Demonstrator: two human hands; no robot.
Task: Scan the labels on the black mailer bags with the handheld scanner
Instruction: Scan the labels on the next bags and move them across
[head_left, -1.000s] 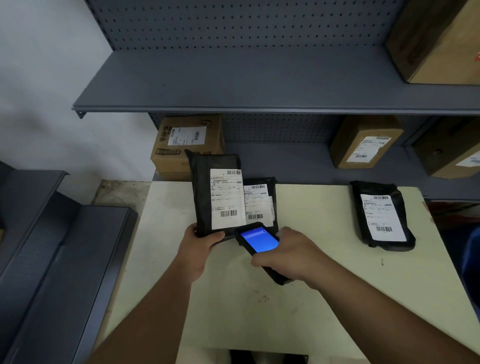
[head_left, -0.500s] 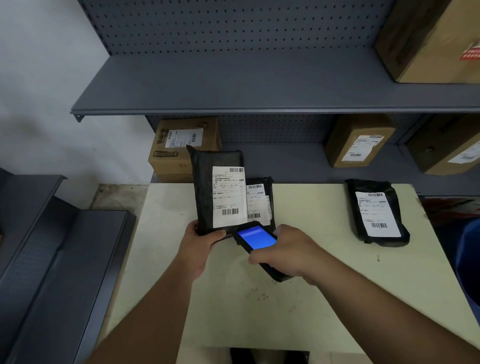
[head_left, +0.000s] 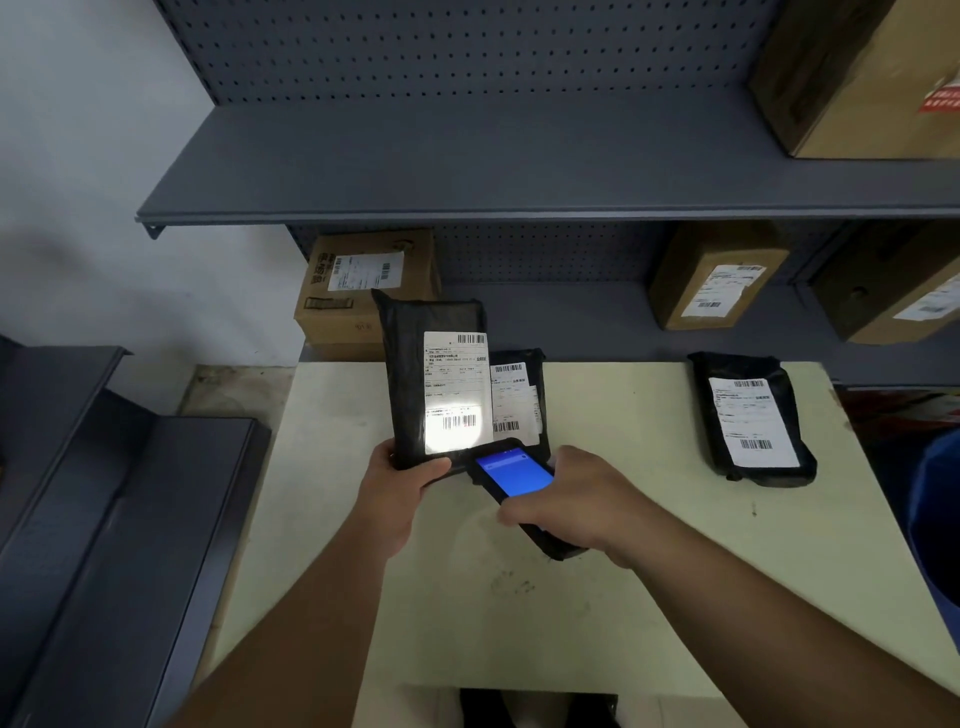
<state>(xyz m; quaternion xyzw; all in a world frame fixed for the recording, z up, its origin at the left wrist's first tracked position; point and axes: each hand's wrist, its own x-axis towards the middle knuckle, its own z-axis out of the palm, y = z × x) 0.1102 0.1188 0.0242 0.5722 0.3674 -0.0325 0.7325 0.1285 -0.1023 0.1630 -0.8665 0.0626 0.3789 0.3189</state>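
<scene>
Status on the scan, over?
Left hand holds mailer bag upright. Right hand aims scanner, light on label. Nothing blocking.

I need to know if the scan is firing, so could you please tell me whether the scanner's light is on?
On. The scanner throws a bright patch on the label of the held bag.

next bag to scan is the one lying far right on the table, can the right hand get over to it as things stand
Probably yes: bare table lies between the right hand and that mailer bag, nothing blocking. But it is holding the scanner, so it could aim, not grasp.
</scene>
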